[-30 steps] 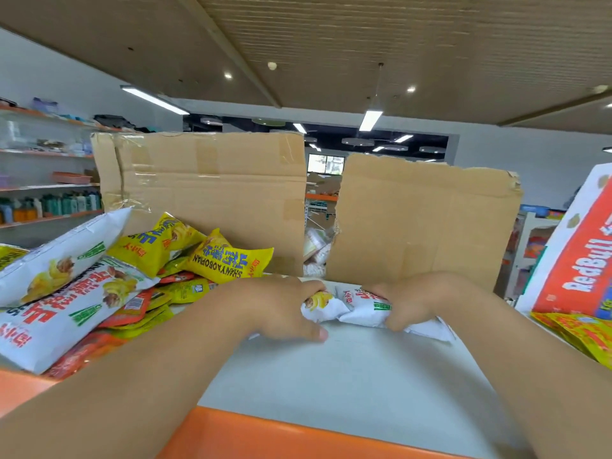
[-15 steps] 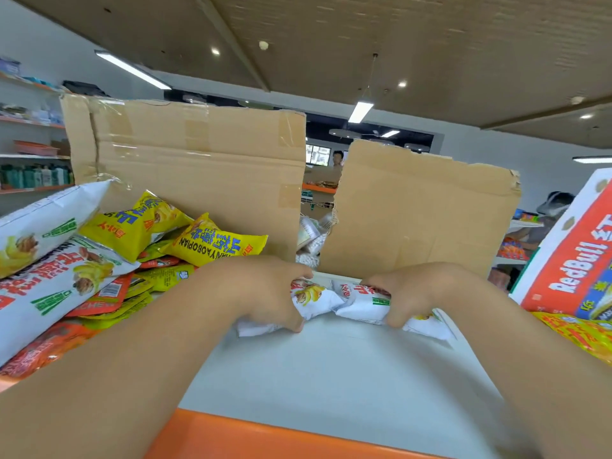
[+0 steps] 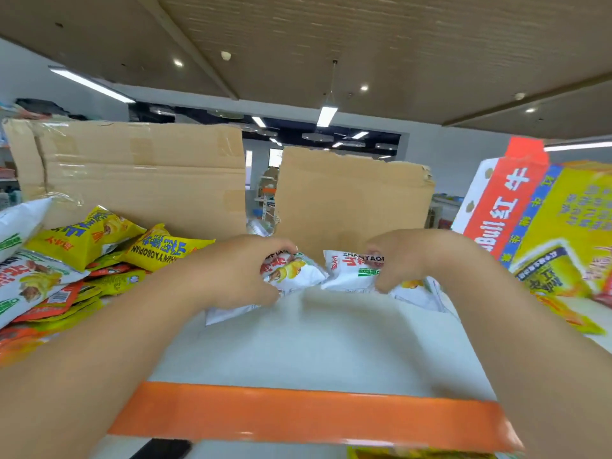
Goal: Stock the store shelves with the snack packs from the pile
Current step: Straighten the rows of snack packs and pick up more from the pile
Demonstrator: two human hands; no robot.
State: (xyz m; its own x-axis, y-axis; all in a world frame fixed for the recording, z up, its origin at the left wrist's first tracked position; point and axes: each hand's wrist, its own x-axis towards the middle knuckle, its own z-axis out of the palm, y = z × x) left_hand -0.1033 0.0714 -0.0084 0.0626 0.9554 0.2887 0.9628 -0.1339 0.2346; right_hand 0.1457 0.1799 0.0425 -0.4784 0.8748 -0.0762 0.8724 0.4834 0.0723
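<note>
Two white snack packs lie side by side on the white shelf top [image 3: 314,346], in front of the cardboard. My left hand [image 3: 245,270] grips the left white pack [image 3: 298,276], fingers curled over its top and thumb under its front edge. My right hand [image 3: 400,256] grips the right white pack [image 3: 347,270] the same way. A pile of yellow, white and red snack packs [image 3: 99,256] is heaped at the left of the shelf.
Two cardboard sheets [image 3: 139,173] [image 3: 351,200] stand upright behind the packs with a gap between them. A red and yellow Red Bull carton [image 3: 536,220] stands at the right. An orange edge strip [image 3: 308,412] runs along the shelf front.
The view has tilted down and drawn back, showing the orange edge. Both hands have lifted the white packs slightly and kept their grip.
</note>
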